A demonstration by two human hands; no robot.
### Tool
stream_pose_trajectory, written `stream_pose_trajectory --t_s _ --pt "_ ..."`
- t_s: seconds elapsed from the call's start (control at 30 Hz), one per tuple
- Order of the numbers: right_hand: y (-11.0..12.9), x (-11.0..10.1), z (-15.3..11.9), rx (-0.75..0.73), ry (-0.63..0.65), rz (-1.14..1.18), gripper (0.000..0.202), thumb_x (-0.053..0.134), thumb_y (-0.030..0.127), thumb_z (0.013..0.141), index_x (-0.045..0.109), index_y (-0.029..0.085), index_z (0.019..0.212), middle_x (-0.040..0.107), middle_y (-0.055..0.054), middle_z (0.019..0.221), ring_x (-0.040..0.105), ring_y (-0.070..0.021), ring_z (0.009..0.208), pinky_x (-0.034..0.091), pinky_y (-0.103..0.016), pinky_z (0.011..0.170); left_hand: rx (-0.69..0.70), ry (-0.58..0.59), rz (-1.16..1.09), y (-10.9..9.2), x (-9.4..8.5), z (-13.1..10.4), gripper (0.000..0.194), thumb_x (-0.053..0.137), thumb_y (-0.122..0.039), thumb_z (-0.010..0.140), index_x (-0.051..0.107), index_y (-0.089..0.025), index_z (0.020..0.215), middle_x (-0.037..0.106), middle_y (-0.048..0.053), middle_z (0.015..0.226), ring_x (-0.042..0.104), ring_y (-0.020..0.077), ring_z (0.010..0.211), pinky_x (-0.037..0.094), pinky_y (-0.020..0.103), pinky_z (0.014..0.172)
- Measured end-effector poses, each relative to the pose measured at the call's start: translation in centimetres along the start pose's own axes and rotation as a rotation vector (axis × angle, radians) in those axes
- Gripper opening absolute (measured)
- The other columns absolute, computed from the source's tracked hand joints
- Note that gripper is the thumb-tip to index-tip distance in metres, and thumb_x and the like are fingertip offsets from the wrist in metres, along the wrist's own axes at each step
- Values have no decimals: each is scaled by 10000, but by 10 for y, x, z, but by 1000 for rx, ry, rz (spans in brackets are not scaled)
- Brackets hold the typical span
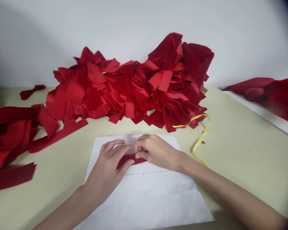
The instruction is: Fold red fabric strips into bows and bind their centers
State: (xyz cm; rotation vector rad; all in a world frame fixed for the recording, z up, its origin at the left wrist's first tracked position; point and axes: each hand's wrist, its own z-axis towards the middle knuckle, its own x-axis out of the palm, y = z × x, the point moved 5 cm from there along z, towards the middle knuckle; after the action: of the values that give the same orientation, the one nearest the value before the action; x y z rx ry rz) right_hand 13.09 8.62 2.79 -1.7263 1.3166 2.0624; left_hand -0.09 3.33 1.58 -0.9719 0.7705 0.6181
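White wall (124, 25) is rising behind a pale table (235, 150); red fabric pieces (124, 89) are lying heaped there; white paper (148, 198) is spreading in front; the left hand (110, 159) is curving half-open, I can't tell if gripping; the right hand (156, 150) is pinching a red strip (125, 158) over the paper.
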Motion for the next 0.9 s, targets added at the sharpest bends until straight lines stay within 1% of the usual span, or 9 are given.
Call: stream_pose_trajectory --t_s 0.1,0.2,0.27,0.4,0.47,0.63,0.73,0.87,0.9 --pt "9 2 0 -27 -2 -5 160 514 59 768 616 175 727 614 -4 700 535 -141 764 356 -241 664 -24 47 -11 3 3 1 109 527 -206 861 626 -235 897 696 23 912 548 245 1019 430 452 865" --pt "13 0 -1 -16 28 20 178 499 40 755 609 177 725 620 1 714 536 -129 742 355 -231 645 -3 91 -29 0 3 2 150 507 -204 875 625 -234 788 697 2 832 585 216 926 411 446 874" --pt "10 -7 -4 13 44 39 169 501 47 757 599 174 707 616 6 716 522 -109 684 348 -223 618 -34 96 -58 0 1 2 104 512 -237 875 616 -236 885 685 14 916 576 219 951 412 441 881" --pt "-11 -39 -17 88 73 34 123 537 129 780 604 178 689 614 21 705 500 -84 615 340 -211 582 -211 44 -114 10 -5 1 289 478 -324 886 489 -244 1163 575 62 1178 495 246 1111 429 432 899" --pt "-32 -62 -30 164 89 26 84 563 216 788 621 191 732 616 26 715 507 -88 604 344 -211 565 -262 69 -117 16 -3 0 287 446 -330 895 471 -248 1170 552 65 1194 491 246 1122 434 432 906" --pt "-103 -108 -84 382 208 -32 209 543 371 804 628 190 745 606 -7 721 500 -121 611 359 -248 602 -257 179 -77 22 10 -3 238 422 -233 887 504 -244 1110 570 42 1147 500 228 1106 423 432 942" --pt "-155 -121 -130 571 272 89 259 519 423 808 631 200 737 597 -22 721 497 -136 631 351 -261 600 -262 224 -45 22 16 -4 259 411 -204 882 506 -233 1121 571 43 1150 498 232 1100 424 440 944" --pt "-218 -130 -182 799 307 131 218 654 421 682 659 204 666 625 -49 693 543 -146 627 370 -275 615 -244 227 -28 23 15 -3 261 410 -189 876 508 -238 1113 576 36 1152 509 232 1090 432 440 934" --pt "-231 -141 -187 830 171 6 193 714 374 616 649 192 603 625 -51 644 547 -143 590 369 -272 595 -239 225 -24 23 15 -3 262 415 -183 873 507 -243 1111 578 31 1151 513 230 1086 435 439 932"
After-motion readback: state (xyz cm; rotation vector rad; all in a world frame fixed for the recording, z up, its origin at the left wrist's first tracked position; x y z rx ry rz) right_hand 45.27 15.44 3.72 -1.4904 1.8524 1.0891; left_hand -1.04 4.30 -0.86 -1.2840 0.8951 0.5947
